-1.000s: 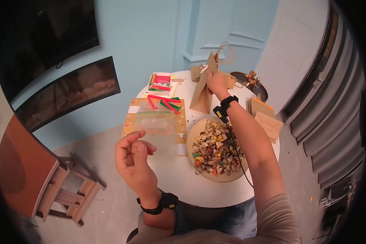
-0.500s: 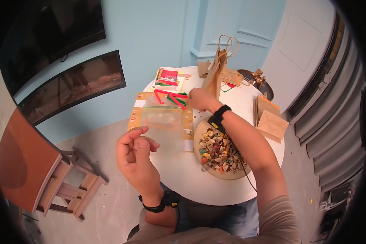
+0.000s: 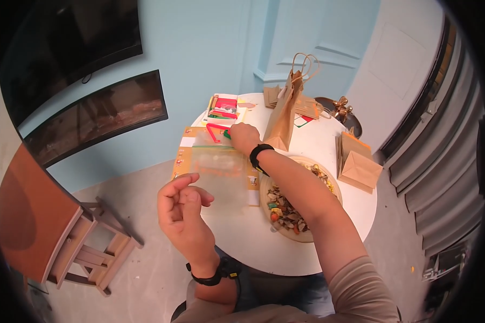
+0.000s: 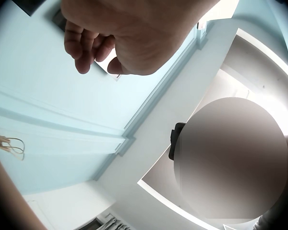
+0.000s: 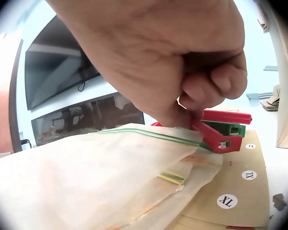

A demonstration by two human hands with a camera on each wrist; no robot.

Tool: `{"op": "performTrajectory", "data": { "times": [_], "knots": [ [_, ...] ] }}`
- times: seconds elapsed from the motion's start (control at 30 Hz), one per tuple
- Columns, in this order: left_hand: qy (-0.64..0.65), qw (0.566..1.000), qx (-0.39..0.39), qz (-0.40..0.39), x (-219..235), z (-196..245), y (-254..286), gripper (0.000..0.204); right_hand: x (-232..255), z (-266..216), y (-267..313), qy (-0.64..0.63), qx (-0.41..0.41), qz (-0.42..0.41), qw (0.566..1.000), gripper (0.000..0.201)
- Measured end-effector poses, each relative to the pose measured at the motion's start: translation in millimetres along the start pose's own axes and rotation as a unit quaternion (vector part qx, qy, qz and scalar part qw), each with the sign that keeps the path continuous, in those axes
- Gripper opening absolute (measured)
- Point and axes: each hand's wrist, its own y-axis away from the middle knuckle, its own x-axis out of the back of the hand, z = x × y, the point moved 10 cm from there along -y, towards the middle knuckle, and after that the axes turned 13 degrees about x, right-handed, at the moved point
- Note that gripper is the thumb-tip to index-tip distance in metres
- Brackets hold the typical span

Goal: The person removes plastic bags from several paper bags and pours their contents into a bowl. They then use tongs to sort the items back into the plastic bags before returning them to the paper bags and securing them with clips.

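Both our hands curve: left hand (image 3: 187,215) half-open, empty; right hand (image 3: 245,138) pinching red clips (image 5: 226,117) at the plastic bags' (image 3: 216,185) far end, probably laid there for easy reach.

The round white bench (image 3: 242,253) holds a tan sheet (image 3: 181,161) under the right hand (image 3: 246,139). A tall bag (image 3: 283,121) stands just beside that hand. A round plate (image 3: 264,198) sits closer in. Small bags (image 3: 361,169) are off to its right.

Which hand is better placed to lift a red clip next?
Likely the right hand: its curled fingers are right at the red clips. The left hand is empty but farther away.
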Motion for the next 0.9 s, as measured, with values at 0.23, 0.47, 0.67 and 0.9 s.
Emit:
{"op": "performTrajectory", "data": {
  "times": [0.23, 0.47, 0.67, 0.9],
  "knots": [
    [0.007, 1.0, -0.014, 0.002, 4.8, 7.3, 2.2, 0.021, 78.4, -5.7, 23.5, -0.046, 0.061, 0.171, 0.982, 0.018],
    [0.019, 1.0, -0.016, -0.003, 6.9, 6.5, -0.3, 0.021, 150.5, 59.0, 82.2, -0.552, 0.047, 0.18, 0.812, 0.024],
    [0.007, 1.0, -0.008, -0.005, 5.6, 3.7, -2.4, 0.021, 159.1, 110.4, 137.6, -0.68, -0.009, 0.176, 0.712, 0.02],
    [0.003, 1.0, -0.006, -0.012, 2.7, 3.3, -0.7, 0.021, 161.9, 218.3, 185.7, -0.595, -0.118, 0.351, 0.713, 0.018]
  ]
}}
